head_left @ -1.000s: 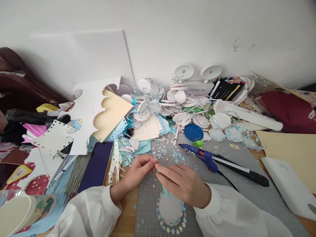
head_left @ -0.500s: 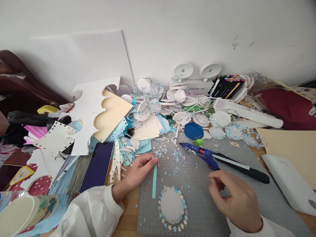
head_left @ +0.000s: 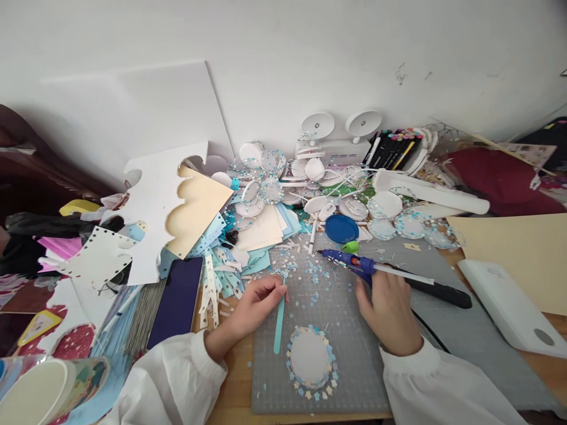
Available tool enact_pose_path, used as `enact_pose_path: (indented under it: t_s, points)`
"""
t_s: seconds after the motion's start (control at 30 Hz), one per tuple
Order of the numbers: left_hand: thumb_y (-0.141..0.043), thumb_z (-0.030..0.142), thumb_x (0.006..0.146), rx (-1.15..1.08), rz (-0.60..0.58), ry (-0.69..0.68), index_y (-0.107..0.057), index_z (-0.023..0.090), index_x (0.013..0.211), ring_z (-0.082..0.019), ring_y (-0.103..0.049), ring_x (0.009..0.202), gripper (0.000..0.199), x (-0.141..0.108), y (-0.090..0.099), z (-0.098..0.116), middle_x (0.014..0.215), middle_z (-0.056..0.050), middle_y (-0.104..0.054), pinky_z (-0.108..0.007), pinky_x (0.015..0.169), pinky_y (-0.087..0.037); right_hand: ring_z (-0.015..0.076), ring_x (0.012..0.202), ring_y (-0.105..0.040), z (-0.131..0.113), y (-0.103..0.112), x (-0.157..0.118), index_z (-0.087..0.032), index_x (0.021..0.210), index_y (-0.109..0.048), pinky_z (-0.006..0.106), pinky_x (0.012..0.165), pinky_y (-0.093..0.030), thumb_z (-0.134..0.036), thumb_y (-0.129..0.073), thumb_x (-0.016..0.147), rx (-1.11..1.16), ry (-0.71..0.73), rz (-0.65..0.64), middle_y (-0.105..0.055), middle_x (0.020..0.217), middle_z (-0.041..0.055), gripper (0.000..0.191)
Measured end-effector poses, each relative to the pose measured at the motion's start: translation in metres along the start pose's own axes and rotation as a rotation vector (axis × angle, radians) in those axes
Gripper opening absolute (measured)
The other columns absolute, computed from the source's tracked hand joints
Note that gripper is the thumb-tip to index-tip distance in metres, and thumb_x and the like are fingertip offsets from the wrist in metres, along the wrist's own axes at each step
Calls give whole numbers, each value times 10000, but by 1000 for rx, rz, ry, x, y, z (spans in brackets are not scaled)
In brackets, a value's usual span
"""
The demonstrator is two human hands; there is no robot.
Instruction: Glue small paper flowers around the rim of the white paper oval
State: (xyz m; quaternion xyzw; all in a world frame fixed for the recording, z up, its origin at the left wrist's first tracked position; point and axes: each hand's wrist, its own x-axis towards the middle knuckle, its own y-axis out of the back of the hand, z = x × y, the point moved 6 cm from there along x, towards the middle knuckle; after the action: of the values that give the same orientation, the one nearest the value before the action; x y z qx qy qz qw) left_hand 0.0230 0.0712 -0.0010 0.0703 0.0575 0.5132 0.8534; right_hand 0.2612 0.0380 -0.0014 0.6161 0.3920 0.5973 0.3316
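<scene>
Blurred print marks the far emergency light [head_left: 349,147] by a white wall [head_left: 283,53]. Over the gray cutting mat [head_left: 354,383] on a wooden table [head_left: 237,383], the left hand [head_left: 261,298] pinches a teal paper strip [head_left: 279,327]; rightward, the right hand [head_left: 390,310] meets a blue glue gun [head_left: 346,258], clamped or not I cannot tell.

White wall [head_left: 266,41], dark scuffs [head_left: 401,74], wooden tabletop [head_left: 239,378]

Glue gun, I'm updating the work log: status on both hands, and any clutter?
Left hand: pinching teal paper strip. Right hand: at blue glue gun, grip unclear. Loose star cutouts scattered on gray cutting mat.
</scene>
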Motion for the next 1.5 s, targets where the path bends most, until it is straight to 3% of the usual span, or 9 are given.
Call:
enact_pose_path:
  t_s: [0.2,0.33,0.47,0.57,0.87,1.1,1.3,1.5]
  points:
    - [-472,488,900,13,3,6,-564,140,633,-111,-397,599,448,0,0,0,610,13,-429,-228,593,-335,302,820,-549,-2,3,5,-151,932,-518,440,689,-463,-285,-431,882,139,5,75,-562,841,140,168]
    - [-469,513,892,5,-8,7,-562,138,632,-117,-414,614,466,1,-1,0,620,7,-442,-228,598,-340,276,713,-594,4,17,16,-159,945,-540,379,621,-478,-446,-595,772,279,-194,153,-613,782,110,339]
    - [-474,524,885,-2,-8,9,-560,138,629,-120,-422,621,471,1,-1,0,623,6,-447,-230,607,-344,200,479,-542,0,18,23,-203,744,-524,316,494,-426,-396,-630,696,420,-315,94,-572,551,19,225]
    - [-473,509,889,-5,-15,9,-553,136,628,-120,-421,623,462,1,-1,1,626,7,-443,-231,611,-339,184,420,-524,-8,13,24,-235,625,-456,299,452,-401,-330,-609,655,492,-285,96,-535,463,-10,182]
    - [-457,440,915,21,-46,-16,-553,138,645,-128,-433,644,417,1,-2,3,634,1,-454,-239,635,-338,161,377,-506,-22,-11,15,-230,612,-466,276,405,-404,-273,-577,659,574,-211,39,-521,434,-26,128]
    - [-456,398,926,12,-72,-37,-530,133,633,-118,-422,629,402,2,-3,1,634,6,-443,-232,622,-330,152,366,-499,-23,-8,15,-216,623,-480,257,393,-399,-275,-543,654,572,-199,51,-518,423,-25,92]
    - [-467,331,930,2,-80,-59,-524,128,631,-104,-419,618,366,1,-4,1,648,9,-443,-220,608,-325,156,342,-483,-23,-9,12,-237,560,-417,267,382,-384,-318,-539,665,510,-175,72,-504,395,-12,180]
    - [-468,320,928,9,-77,-60,-525,125,631,-101,-418,612,360,2,-4,4,646,9,-445,-216,594,-320,171,360,-520,-22,-9,13,-227,617,-458,264,386,-396,-293,-529,680,514,-148,95,-536,425,-11,115]
